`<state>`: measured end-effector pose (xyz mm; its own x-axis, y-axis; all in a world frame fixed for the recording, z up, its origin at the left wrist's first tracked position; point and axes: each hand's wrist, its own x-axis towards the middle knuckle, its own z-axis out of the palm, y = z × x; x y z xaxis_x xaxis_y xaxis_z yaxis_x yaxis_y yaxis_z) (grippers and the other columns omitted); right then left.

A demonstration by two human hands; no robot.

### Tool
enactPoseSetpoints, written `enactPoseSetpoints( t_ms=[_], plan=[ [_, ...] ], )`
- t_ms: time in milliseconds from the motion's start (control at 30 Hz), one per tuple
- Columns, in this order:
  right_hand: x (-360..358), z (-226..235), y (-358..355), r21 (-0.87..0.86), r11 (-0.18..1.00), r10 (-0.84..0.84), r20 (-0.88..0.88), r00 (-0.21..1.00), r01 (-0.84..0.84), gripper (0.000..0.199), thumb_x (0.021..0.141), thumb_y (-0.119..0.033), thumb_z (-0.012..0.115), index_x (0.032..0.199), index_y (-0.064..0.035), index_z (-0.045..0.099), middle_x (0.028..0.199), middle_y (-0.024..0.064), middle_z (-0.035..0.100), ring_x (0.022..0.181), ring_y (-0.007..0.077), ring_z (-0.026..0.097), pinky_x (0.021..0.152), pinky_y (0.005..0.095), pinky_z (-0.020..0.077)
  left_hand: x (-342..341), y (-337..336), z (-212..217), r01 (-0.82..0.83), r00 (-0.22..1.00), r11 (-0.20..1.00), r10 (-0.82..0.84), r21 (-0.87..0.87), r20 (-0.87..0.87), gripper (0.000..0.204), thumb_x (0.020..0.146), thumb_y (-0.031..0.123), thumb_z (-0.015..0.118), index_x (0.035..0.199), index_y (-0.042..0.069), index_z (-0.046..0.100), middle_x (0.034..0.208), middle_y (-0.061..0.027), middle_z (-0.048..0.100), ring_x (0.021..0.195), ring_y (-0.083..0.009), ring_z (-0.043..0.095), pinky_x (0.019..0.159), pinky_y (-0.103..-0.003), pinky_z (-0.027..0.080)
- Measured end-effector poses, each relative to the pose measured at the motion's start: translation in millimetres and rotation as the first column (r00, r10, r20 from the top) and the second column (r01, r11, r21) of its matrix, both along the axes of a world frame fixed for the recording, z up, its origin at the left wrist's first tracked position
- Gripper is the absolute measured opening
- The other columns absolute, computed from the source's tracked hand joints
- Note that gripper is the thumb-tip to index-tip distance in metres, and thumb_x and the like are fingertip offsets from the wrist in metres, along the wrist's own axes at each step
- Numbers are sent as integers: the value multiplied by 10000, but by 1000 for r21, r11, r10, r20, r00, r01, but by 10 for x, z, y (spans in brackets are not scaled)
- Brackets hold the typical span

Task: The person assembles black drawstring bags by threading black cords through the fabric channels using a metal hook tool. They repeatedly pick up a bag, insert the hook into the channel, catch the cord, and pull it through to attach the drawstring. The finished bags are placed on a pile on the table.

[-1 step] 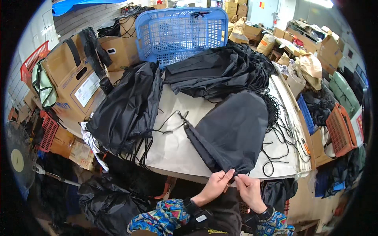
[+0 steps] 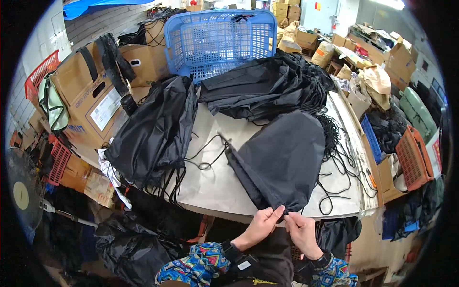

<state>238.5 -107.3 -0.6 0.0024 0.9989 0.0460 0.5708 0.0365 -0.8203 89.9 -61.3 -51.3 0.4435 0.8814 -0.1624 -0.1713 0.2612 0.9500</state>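
Note:
A black fabric drawstring bag (image 2: 282, 158) lies on the table's front right, its near corner at the edge. My left hand (image 2: 264, 224) pinches that corner, thumb against fingers. Close beside it, my right hand (image 2: 302, 233) is closed in a pinch at the same corner; a bit of black cord or gathered cloth shows between the fingertips. From the bag's far left corner a thin black cord (image 2: 205, 165) trails across the white tabletop (image 2: 210, 186). Left of it rests a stack of black bags (image 2: 153, 129) with cords hanging over the edge.
Behind lies a larger pile of black bags (image 2: 267, 86), with bundled cords (image 2: 334, 138) at its right. A blue plastic basket (image 2: 220, 40) stands at the back, a cardboard box (image 2: 91, 95) at the left. Orange-handled scissors (image 2: 371, 179) lie at the right edge. A fan (image 2: 21, 191) stands far left.
The loose cord left of the bag has shifted and now forms a small loop lower on the table. The bag's left edge has moved slightly; both hands stay at the corner.

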Motion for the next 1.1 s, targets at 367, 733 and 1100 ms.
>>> enactPoseSetpoints(
  t_ms=[367,733,1100],
  plan=[
    [315,382,73,314,937,22,384,923,-153,171,825,-67,608,986,-20,637,817,106,624,761,281,556,740,368,415,220,101,204,-116,978,907,175,404,-112,250,919,215,603,833,-13,548,608,-26,510,548,-81,417,492,-268,369],
    [785,997,-37,545,594,-280,-550,787,592,296,1009,-215,399,987,40,548,775,104,635,717,167,614,744,296,489,-121,403,191,747,503,147,513,649,-695,74,735,110,592,796,107,633,630,-41,575,540,-210,564,520,-366,447],
    [3144,635,-1468,300,184,-529,-772,351,936,331,987,-259,444,1159,4,548,588,-77,287,468,22,256,386,193,194,-1114,1435,199,697,463,195,613,690,-641,46,653,44,588,671,67,624,676,-125,605,684,-292,594,689,-399,461]
  ],
)
